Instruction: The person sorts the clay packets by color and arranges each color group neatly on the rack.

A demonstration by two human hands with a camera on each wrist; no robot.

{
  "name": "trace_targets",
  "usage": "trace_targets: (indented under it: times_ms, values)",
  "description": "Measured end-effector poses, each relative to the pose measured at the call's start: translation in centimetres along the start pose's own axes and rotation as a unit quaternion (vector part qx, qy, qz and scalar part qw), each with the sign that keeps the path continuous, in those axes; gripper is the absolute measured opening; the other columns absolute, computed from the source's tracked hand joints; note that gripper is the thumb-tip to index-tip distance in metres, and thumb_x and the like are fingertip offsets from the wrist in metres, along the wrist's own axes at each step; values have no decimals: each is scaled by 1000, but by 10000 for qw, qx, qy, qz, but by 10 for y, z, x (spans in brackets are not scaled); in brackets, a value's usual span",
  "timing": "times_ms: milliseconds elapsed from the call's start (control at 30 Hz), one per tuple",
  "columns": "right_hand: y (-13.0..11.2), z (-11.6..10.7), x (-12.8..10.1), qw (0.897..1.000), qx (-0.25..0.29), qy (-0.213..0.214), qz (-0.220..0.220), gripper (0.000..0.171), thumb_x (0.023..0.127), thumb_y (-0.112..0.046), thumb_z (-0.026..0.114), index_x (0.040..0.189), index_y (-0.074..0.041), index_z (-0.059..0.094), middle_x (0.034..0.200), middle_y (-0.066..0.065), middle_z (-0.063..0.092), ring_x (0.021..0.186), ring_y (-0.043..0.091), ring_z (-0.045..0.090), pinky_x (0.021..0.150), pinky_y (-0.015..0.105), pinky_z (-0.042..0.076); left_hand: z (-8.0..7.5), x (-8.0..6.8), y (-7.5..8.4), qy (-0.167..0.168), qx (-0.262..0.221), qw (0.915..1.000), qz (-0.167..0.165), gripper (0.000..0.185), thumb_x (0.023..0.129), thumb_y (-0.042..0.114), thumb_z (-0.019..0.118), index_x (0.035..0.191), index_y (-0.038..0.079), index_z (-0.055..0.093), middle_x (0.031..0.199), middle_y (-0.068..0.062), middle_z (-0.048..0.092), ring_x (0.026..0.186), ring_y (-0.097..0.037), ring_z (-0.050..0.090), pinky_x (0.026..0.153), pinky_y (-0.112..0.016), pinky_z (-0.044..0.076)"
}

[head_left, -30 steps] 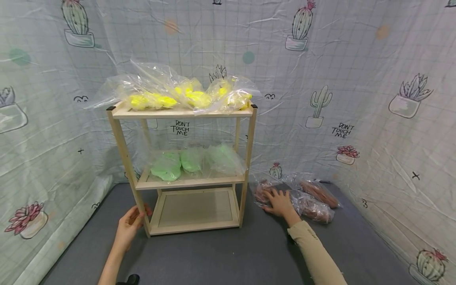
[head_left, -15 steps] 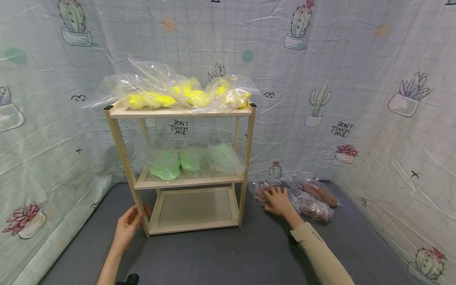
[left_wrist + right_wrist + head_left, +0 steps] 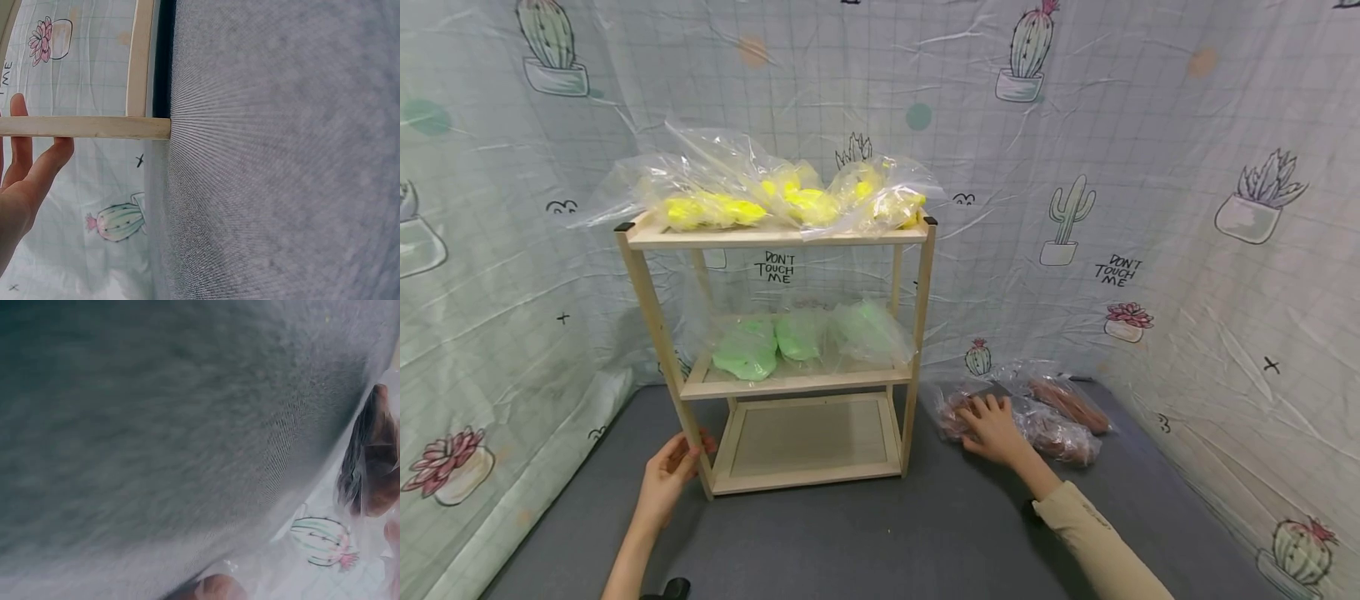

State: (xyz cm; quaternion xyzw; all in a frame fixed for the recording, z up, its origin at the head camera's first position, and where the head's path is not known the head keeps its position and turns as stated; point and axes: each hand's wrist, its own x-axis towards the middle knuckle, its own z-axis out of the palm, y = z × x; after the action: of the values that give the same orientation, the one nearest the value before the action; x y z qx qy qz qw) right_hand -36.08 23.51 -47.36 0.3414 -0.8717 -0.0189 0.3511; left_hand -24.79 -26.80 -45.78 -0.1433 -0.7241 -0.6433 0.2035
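In the head view a wooden three-tier shelf rack [image 3: 797, 385] stands on the dark table. My left hand [image 3: 662, 483] pinches its left front post [image 3: 658, 333] low down. The left wrist view shows the fingers [image 3: 39, 175] on both sides of that post. To the right of the rack, my right hand [image 3: 997, 435] grips a clear plastic bag of brown contents [image 3: 951, 408], fingers bent over it. Two more bags of brown contents lie beside it, a long one [image 3: 1071, 404] and a nearer one [image 3: 1062, 437]. Most of the right hand is outside the right wrist view.
Clear bags with yellow contents [image 3: 812, 204] lie along the top tier. Bags with green contents [image 3: 747, 348] sit on the middle tier. A printed cloth wall [image 3: 1000, 275] closes off the back and sides. A small black object [image 3: 677, 588] shows at the front edge.
My right wrist and sleeve have shifted slightly right and towards me, with the fingers still on the bag. My left hand stays on the post; the head view has shifted a little.
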Motion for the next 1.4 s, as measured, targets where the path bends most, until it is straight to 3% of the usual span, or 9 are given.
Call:
trace_targets:
  times_ms: [367, 633, 767, 933, 1400]
  values:
    - [-10, -43, -22, 9984, 211, 382, -347, 35, 71, -32, 64, 101, -16, 60, 92, 9, 50, 73, 22, 35, 63, 40, 21, -1, -1, 0, 25, -114, 9999, -50, 25, 93, 4, 43, 115, -2, 51, 97, 15, 64, 89, 4, 61, 66, -15, 48]
    - [-21, -76, -35, 9958, 292, 767, -403, 35, 89, -42, 41, 100, -16, 62, 94, 8, 52, 75, 21, 36, 65, 41, 21, -3, -2, -1, -41, -349, 9993, 106, 26, 92, 2, 42, 113, 10, 55, 98, 13, 65, 90, 3, 61, 68, -15, 48]
    - [-30, -93, -39, 9954, 338, 830, -340, 43, 91, -47, 32, 100, -17, 61, 93, 8, 52, 77, 21, 37, 67, 41, 22, -3, -1, -1, -31, -284, 9995, 98, 25, 93, 3, 42, 115, -2, 51, 98, 13, 65, 90, 3, 61, 68, -15, 49]
    - [-43, -113, -41, 9938, 510, 952, -272, 43, 91, -47, 33, 99, -16, 62, 92, 7, 52, 78, 20, 38, 69, 40, 22, -3, -1, -3, -9, -132, 9999, 39, 32, 93, 4, 42, 117, -16, 41, 98, 15, 64, 89, 4, 61, 67, -15, 49]
    - [-67, -143, -44, 9825, 763, 1649, -404, 36, 89, -42, 41, 93, -15, 64, 91, 7, 55, 75, 17, 39, 69, 38, 20, 0, 1, -5, -51, -238, 9997, 84, 30, 93, 3, 42, 117, -15, 42, 98, 12, 65, 90, 3, 61, 69, -15, 49]
